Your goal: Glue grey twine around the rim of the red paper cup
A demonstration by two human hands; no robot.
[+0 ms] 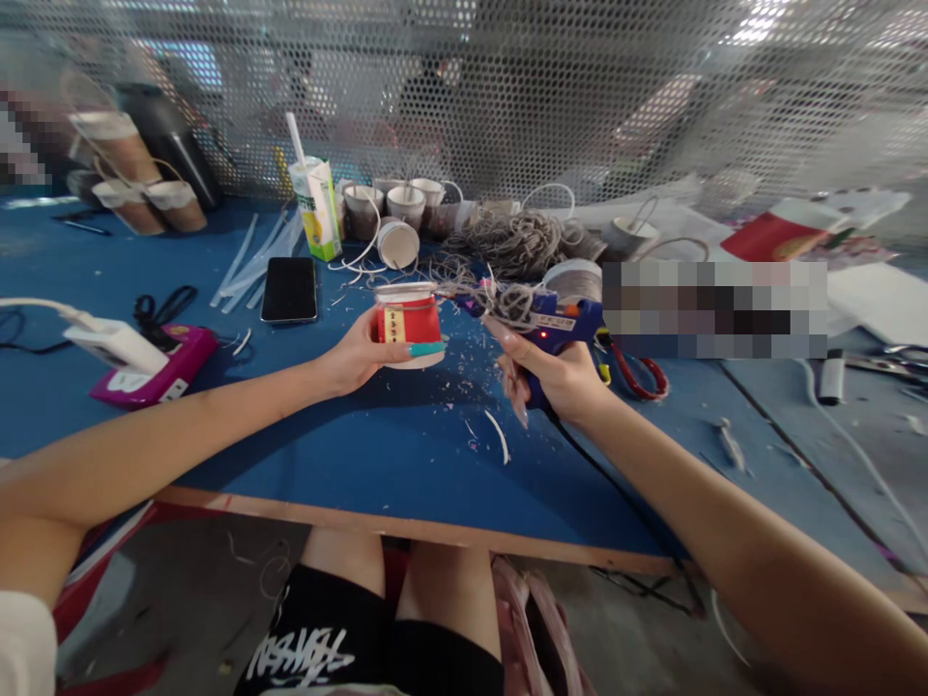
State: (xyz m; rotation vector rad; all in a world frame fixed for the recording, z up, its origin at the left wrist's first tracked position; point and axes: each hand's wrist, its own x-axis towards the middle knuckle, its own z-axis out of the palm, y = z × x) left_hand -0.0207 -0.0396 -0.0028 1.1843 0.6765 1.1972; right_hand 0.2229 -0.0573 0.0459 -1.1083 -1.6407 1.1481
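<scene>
My left hand (357, 356) is wrapped round a small cup (420, 321) with a red and yellow label and a pale rim, held above the blue table. To its right, my right hand (555, 379) grips a blue glue gun (562, 327) with a small red light lit. The gun's nozzle end points left toward the cup, and the two look apart. Grey twine (516, 302) lies over or beside the front of the gun, so the tip is hard to make out. A dark cord runs down from the gun's handle.
Behind my hands lie a twine heap (522, 240) and several small cups (406, 205). A drink carton (316, 208), a black phone (290, 289) and a purple power strip (163, 365) are on the left. Red-handled scissors (645, 379) lie right. A perforated metal screen (478, 87) stands behind.
</scene>
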